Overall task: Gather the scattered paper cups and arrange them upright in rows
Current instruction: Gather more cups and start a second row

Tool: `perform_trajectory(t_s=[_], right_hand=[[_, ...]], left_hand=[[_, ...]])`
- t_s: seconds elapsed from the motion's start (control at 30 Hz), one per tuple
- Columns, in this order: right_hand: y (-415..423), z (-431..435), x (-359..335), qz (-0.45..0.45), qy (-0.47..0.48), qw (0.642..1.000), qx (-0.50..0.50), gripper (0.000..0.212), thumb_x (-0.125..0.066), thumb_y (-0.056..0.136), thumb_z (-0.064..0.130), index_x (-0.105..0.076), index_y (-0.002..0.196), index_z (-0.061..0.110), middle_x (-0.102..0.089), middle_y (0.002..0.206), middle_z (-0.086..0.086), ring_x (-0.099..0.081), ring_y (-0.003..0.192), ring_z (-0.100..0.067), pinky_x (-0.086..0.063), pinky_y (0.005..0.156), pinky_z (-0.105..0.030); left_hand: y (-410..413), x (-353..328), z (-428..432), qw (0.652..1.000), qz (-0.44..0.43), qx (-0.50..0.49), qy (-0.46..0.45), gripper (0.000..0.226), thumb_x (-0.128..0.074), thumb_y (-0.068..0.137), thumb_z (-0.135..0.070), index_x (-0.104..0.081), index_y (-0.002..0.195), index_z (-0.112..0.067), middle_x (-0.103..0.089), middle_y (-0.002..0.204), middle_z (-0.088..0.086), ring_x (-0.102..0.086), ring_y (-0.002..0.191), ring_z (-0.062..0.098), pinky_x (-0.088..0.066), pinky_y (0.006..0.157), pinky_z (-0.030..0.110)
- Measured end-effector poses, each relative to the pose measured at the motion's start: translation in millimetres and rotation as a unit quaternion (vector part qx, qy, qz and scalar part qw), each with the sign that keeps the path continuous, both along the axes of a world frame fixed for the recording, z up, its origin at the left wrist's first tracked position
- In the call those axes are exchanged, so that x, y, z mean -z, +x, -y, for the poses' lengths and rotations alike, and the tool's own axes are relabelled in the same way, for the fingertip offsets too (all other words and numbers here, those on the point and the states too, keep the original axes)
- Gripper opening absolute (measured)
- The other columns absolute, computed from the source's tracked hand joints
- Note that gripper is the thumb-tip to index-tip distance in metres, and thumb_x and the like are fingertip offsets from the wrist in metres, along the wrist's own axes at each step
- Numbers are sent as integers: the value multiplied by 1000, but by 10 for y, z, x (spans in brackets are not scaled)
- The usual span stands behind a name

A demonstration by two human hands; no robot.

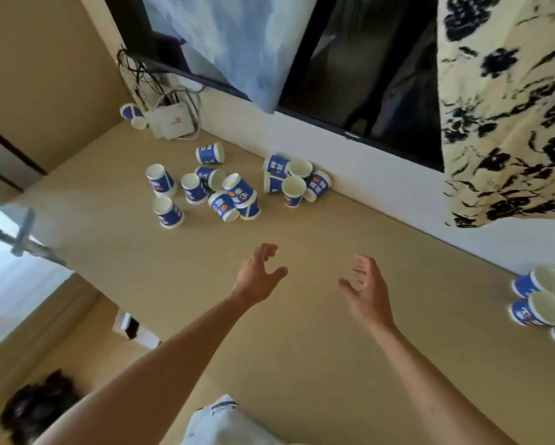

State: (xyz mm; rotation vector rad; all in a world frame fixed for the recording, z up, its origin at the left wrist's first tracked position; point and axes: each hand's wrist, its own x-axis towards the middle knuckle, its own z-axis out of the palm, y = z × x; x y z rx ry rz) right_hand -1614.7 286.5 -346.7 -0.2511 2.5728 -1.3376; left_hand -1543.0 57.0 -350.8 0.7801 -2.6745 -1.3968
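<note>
Noted at far left the table (115, 258) edge running on a diagonal, with floor (54, 332) below it and a small white-and-black object (127, 326) lying there just beside that edge. Found in the far left corner a lone cup (131, 114) on its side, just beside a white box (173, 122) fed by a tangle of cables (141, 75). Recorded next a left cluster of cups (205, 187), blue and white, well in from the table edge: three standing on end at its left side, one on its side nearer the wall, the rest tumbled against each other. Cannot tell which end is up on the standing ones. Logged to the right a wall cluster of cups (297, 179), pressed against the white wall (382, 175), some with mouths turned toward the camera. Found broad bare tabletop between both clusters and the near side. Observed the left hand (258, 273) over that bare stretch, fingers spread and loosely curled, holding nothing. Observed the right hand (366, 287) beside it and apart from it, thumb and fingers parted wide, likewise holding nothing. Noted at the right margin a right group of cups (542, 300) near the wall, mouths showing, partly cut off. Recorded the surface as smooth tan. Recorded above the wall a dark screen (366, 75), partly covered by a blue-and-white panel (237, 43), with flowered cloth (500, 107) hanging at right.
</note>
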Motion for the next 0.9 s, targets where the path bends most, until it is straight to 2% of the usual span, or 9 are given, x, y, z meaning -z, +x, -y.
perform_trajectory(t_s=[0.2,0.33,0.43,0.5,0.57,0.67,0.73,0.8,0.9], right_hand=[[-169,881,-36,5,18,999,-48,63,-76,84,5,-46,139,8,-57,133,-11,-61,110,-23,-49,100,-42],[-350,1344,-29,19,30,996,-80,66,-78,83,8,-45,140,10,-55,134,-10,-60,111,-23,-49,101,-43],[-469,1603,17,29,36,995,-93,67,-80,81,9,-45,138,9,-55,131,-10,-61,109,-24,-49,100,-45],[-524,1732,76,39,43,994,-97,67,-79,81,12,-45,139,14,-54,131,-6,-62,108,-21,-51,97,-40],[-553,1818,139,43,53,993,-97,67,-79,81,16,-45,139,19,-54,130,-2,-63,108,-17,-51,94,-34],[-589,1912,226,48,68,991,-102,67,-78,81,18,-45,139,21,-53,130,0,-62,107,-16,-51,94,-34],[-621,1965,268,55,79,990,-105,67,-77,81,17,-44,140,22,-52,132,1,-61,107,-15,-51,94,-34],[-674,2020,302,52,96,988,-113,68,-77,82,18,-43,141,21,-52,133,1,-60,105,-11,-49,92,-30],[-790,2119,327,43,119,983,-132,71,-78,82,19,-41,143,19,-51,135,-3,-56,102,-9,-45,86,-26]], left_hand=[[-219,75,850,999,5,-46,-12,51,-76,82,-24,-54,127,-12,-61,122,4,-57,113,22,-46,94,32],[-541,67,1300,994,-35,-98,-42,57,-76,79,-19,-49,128,-9,-54,127,10,-50,119,28,-41,98,33],[-855,35,1586,989,-54,-108,-82,74,-76,76,-20,-38,140,-13,-44,135,12,-42,125,31,-38,105,38],[-1081,37,1751,988,-49,-74,-122,83,-76,75,-20,-32,145,-16,-38,140,13,-38,127,32,-37,108,43],[-1304,35,1879,986,-27,-16,-166,89,-78,73,-22,-29,147,-20,-36,139,13,-38,126,34,-42,104,46],[-1558,77,2021,975,46,66,-206,93,-79,72,-33,-26,149,-27,-35,142,13,-38,128,35,-44,98,47],[-1642,134,2062,966,94,118,-212,89,-78,74,-39,-29,148,-27,-39,141,11,-41,129,33,-44,98,45],[-1669,181,2082,962,114,142,-203,77,-76,77,-39,-37,143,-26,-46,134,9,-49,123,29,-46,87,39],[-1640,170,2133,974,87,114,-174,60,-76,78,-37,-51,130,-21,-53,108,3,-56,106,26,-44,76,34]])
